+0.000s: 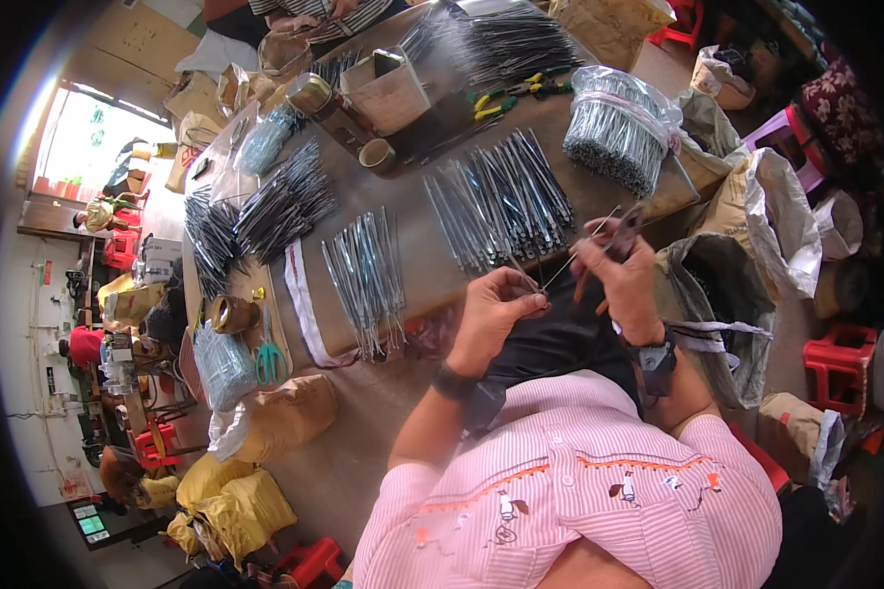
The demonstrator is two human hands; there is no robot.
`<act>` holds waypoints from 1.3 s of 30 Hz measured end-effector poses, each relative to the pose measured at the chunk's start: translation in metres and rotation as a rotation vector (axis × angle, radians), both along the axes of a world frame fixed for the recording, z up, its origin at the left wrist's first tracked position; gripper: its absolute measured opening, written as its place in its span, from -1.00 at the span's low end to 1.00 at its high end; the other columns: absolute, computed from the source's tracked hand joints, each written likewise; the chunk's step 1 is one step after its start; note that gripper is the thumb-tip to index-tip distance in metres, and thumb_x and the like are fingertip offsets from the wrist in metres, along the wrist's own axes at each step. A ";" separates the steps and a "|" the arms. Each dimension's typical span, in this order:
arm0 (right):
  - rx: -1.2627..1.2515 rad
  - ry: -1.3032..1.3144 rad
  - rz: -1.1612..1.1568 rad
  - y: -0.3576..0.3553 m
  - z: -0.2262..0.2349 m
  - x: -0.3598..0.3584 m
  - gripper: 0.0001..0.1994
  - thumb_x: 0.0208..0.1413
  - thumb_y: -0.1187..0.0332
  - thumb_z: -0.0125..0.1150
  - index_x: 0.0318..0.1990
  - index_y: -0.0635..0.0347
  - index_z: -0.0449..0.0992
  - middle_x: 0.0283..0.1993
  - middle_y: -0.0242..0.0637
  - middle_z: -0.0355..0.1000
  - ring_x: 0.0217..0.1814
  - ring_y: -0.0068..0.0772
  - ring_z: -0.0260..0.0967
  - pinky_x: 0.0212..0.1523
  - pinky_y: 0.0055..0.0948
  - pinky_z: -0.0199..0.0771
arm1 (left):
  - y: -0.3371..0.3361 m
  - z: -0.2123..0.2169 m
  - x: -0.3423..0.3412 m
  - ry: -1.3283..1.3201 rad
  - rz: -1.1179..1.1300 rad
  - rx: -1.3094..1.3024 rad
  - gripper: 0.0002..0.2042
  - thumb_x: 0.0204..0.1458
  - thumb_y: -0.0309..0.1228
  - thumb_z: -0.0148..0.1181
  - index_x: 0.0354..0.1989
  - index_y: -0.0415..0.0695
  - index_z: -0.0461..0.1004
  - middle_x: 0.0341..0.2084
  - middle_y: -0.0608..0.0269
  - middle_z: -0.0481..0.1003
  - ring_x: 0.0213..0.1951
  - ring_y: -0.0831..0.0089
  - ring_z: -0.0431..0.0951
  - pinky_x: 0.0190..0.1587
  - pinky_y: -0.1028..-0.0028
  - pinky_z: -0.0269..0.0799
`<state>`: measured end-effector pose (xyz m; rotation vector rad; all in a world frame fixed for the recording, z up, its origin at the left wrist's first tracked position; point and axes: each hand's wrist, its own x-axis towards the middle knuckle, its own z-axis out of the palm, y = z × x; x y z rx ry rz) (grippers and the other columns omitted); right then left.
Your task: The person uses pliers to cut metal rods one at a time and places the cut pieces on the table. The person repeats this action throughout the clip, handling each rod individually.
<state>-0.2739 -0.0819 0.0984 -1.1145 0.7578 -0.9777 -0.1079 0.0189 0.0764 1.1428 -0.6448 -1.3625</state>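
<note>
My left hand [501,309] is closed in a pinch on a thin metal strip, held just off the table's near edge above my lap. A pair of pliers [623,239] with dark jaws and brownish handles is gripped in my right hand [627,280]. A thin pale wire [563,268] runs between the two hands; its exact joint with the strip is too small to make out. Just beyond my hands, a spread pile of shiny metal strips [506,201] lies on the table. A smaller pile of strips [363,280] is to the left.
Bundled wires in plastic [614,133] stand at the table's right end. Farther back are yellow-green-handled pliers [496,106], a cup [375,155], an open box [388,93] and dark strips [516,44]. Teal scissors [270,361] lie left; sacks [722,294] crowd the right. Another person [309,18] sits opposite.
</note>
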 end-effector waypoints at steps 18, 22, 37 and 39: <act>0.257 0.004 0.242 -0.015 -0.015 -0.005 -0.82 0.03 0.45 0.30 -0.24 0.28 0.47 -0.39 -0.25 0.50 -0.47 -0.51 0.44 -0.42 -0.59 0.45 | 0.001 0.017 -0.011 0.276 -0.247 0.023 -0.80 0.12 -0.49 0.10 -0.11 -0.21 0.32 -0.31 0.22 0.46 -0.30 0.45 0.55 -0.24 0.50 0.50; 0.109 0.111 0.245 -0.010 -0.010 -0.003 -0.87 0.05 0.47 0.28 -0.28 0.29 0.47 -0.44 -0.30 0.47 -0.49 -0.56 0.40 -0.45 -0.59 0.41 | 0.001 0.002 -0.008 0.453 -0.185 0.066 -0.84 0.22 -0.34 0.01 -0.19 -0.18 0.36 -0.28 0.19 0.46 -0.31 0.44 0.53 -0.28 0.53 0.44; 0.929 -0.462 0.123 -0.014 -0.047 -0.028 -0.65 0.19 0.21 -0.05 -0.23 0.41 0.46 -0.17 0.10 0.46 -0.07 0.01 0.46 -0.03 -0.15 0.52 | 0.002 -0.010 -0.006 0.245 0.033 0.139 -0.85 0.05 -0.51 0.21 -0.20 -0.20 0.49 -0.54 0.34 0.48 -0.69 0.70 0.32 -0.67 0.72 0.17; 0.988 -0.559 0.316 -0.007 -0.047 -0.047 -0.66 0.18 0.27 -0.10 -0.18 0.43 0.45 -0.17 0.12 0.45 -0.06 0.04 0.44 -0.07 -0.13 0.54 | 0.004 -0.004 -0.007 0.146 0.045 0.108 -0.84 0.05 -0.52 0.20 -0.17 -0.22 0.52 -0.55 0.35 0.47 -0.69 0.72 0.30 -0.67 0.70 0.16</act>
